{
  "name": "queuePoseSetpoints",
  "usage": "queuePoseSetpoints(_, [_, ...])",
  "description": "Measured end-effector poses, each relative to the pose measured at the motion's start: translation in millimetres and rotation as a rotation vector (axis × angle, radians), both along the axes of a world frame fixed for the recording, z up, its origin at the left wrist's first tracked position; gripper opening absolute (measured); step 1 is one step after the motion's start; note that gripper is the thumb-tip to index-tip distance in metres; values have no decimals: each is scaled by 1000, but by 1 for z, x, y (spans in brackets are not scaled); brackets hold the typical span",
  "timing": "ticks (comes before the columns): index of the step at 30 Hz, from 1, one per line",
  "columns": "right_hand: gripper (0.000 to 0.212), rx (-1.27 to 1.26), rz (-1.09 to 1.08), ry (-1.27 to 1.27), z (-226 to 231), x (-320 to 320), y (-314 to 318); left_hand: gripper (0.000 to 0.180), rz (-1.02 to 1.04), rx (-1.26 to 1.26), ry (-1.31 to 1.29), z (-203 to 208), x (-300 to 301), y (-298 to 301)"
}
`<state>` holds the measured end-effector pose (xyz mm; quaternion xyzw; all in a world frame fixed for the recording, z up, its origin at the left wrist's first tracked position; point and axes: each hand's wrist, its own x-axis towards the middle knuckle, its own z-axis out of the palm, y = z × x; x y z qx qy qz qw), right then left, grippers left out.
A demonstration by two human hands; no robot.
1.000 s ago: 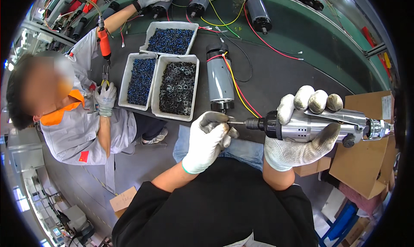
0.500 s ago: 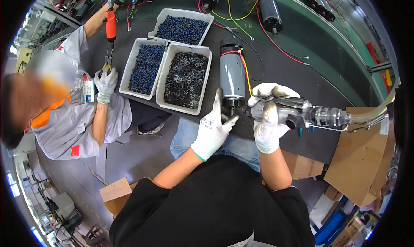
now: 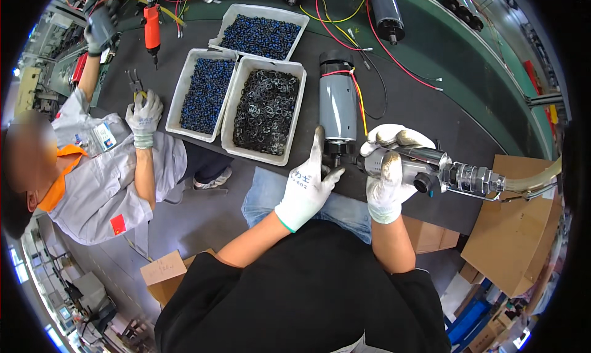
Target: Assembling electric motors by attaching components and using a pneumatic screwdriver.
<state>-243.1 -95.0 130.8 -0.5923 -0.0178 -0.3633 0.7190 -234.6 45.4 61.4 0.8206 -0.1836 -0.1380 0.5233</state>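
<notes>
On the dark tabletop before me lies a grey cylindrical motor (image 3: 338, 109), its shaft end toward me, with red and yellow wires along its right side. My left hand (image 3: 306, 191), in a white glove, is at that shaft end. Its index finger lies against the motor's end and the thumb sits by the shaft; the other fingers are partly hidden. In my right hand (image 3: 386, 190), also gloved, is a silver air tool (image 3: 425, 168) with a hose (image 3: 534, 179) running off to the right. The tool's front end points at the motor's shaft end, close beside it.
Left of the motor stand white bins of blue-black small parts (image 3: 208, 97) and black rings (image 3: 265, 113). At the left a co-worker holds pliers (image 3: 136, 85) near a hanging red screwdriver (image 3: 152, 29). More motors (image 3: 386, 14) lie at the back. A cardboard box (image 3: 511, 230) stands right.
My hands, the tool and the motor keep nearly the same arrangement. The co-worker's far hand has swung left, holding a grey motor, and the pliers have come slightly nearer the co-worker.
</notes>
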Motion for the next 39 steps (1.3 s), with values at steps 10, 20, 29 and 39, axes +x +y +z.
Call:
queuePoseSetpoints(10, [40,23,-49,-8,-5,0,-3,104,-5,53,-1,-1,1,-1])
queuePoseSetpoints(20, [38,-9,30,-46,-5,-2,-3,105,5,41,-15,-1,-1,-3])
queuePoseSetpoints(29, [36,62,47,-50,-10,-3,-5,104,18,65,-33,-2,-4,-5])
queuePoseSetpoints(39, [40,69,114,-82,-13,0,-11,104,17,51,-59,-3,-4,-5])
